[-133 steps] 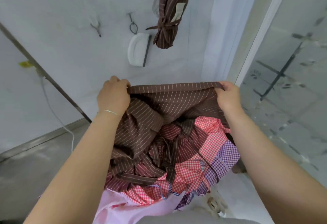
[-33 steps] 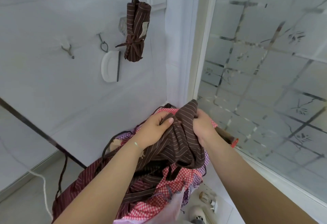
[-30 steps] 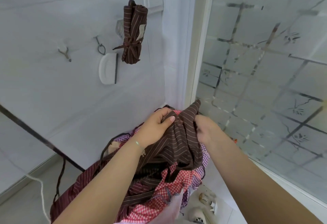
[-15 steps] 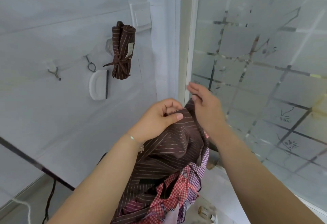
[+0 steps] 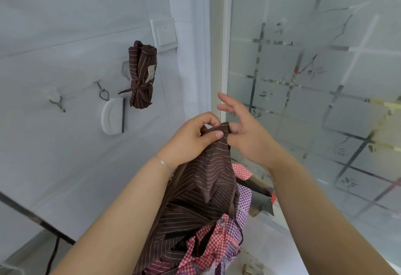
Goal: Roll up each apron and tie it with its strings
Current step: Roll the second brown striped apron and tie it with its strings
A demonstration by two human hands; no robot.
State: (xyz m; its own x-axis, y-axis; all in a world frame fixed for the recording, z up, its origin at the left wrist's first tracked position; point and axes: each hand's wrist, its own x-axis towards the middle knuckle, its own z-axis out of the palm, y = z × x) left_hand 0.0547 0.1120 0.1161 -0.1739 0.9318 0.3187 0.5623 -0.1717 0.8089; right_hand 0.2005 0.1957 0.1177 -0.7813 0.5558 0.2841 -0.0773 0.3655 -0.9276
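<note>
White wall panels and a frosted glass partition (image 5: 314,101) etched with a grid frame a corner where one brown pinstriped apron, already rolled and tied with its strings (image 5: 141,75), hangs upright from a wall hook beside a white light switch (image 5: 165,32) and two bare metal hooks (image 5: 57,102).

A person holds up a second brown pinstriped cloth apron (image 5: 204,183) by its top edge, raised in front of the chest. The left hand (image 5: 191,139) grips that bunched edge, thumb pressed across the fabric and fingers curled behind it. The right hand (image 5: 243,131) is just beside it and touches the same edge with its lower fingers, while its upper fingers are spread and loose; whether it truly pinches the cloth cannot be told.

From the hands the apron hangs straight down, its long axis vertical, its lower part draped over a heap of red and purple gingham aprons (image 5: 217,251) beneath. Rolling appears not yet begun, and the left hand carries the weight.
</note>
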